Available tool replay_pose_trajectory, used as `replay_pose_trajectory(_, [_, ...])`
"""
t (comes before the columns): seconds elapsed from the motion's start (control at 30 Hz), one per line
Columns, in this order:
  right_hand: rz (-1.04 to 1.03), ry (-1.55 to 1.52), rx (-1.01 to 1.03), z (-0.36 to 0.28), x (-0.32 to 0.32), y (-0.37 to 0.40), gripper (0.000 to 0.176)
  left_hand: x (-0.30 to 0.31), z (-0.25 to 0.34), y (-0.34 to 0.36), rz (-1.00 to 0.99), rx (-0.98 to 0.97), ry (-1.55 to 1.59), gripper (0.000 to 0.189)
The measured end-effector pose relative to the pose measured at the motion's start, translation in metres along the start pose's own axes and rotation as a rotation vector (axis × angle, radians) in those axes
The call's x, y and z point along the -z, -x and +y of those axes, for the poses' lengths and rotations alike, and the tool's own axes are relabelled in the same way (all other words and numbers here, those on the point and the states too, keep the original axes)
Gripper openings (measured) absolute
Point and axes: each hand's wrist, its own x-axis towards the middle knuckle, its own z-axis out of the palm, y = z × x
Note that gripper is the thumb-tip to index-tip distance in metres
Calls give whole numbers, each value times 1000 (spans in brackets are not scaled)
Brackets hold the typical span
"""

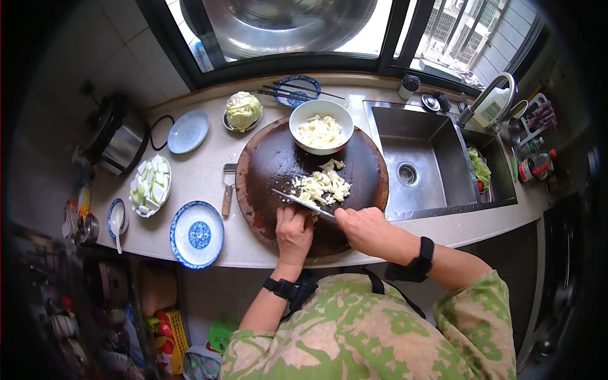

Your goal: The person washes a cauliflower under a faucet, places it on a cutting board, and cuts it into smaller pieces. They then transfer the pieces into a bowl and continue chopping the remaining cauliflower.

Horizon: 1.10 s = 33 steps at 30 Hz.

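My right hand (367, 233) is closed round the handle of a kitchen knife (303, 202), whose blade points left over the round wooden chopping board (266, 164). Beside the blade, my left hand (294, 233) has its fingers curled down on the board, pressing a pale piece of cabbage mostly hidden beneath them. Beyond the knife lies a heap of chopped pale cabbage (322, 186). A white bowl (322, 149) with similar pieces stands on the board's far edge.
A cabbage head (243, 111) sits behind the board. To the left are a peeler (227, 193), a blue-rimmed plate (197, 235), a light blue plate (189, 132) and a bowl of cut pale-green vegetable (151, 185). Right of the board is the sink (415, 142). Chopsticks (294, 93) rest on a patterned dish.
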Motion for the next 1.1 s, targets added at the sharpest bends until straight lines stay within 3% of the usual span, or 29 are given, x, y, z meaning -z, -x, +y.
replay_pose_trajectory(0.23, [8, 51, 35, -4, -12, 4, 11, 13, -13, 9, -39, 34, 41, 14])
replay_pose_trajectory(0.3, [44, 18, 47, 1, -18, 7, 11, 21, -17, 5, 53, 24, 0, 15])
replay_pose_trajectory(0.47, [190, 0, -23, 0, -9, 13, 12, 23, -15, -4, -36, 38, -18, 16])
replay_pose_trajectory(0.57, [139, 27, -65, -1, 1, 8, 11, 16, 1, -18, -28, -1, -127, 15])
replay_pose_trajectory(0.77, [13, -9, -141, 9, -9, -16, 8, -7, -14, -14, -101, 9, -60, 7])
replay_pose_trajectory(1.1, [123, -36, -92, 2, 0, -5, 8, -10, -15, -11, -61, 0, -54, 7])
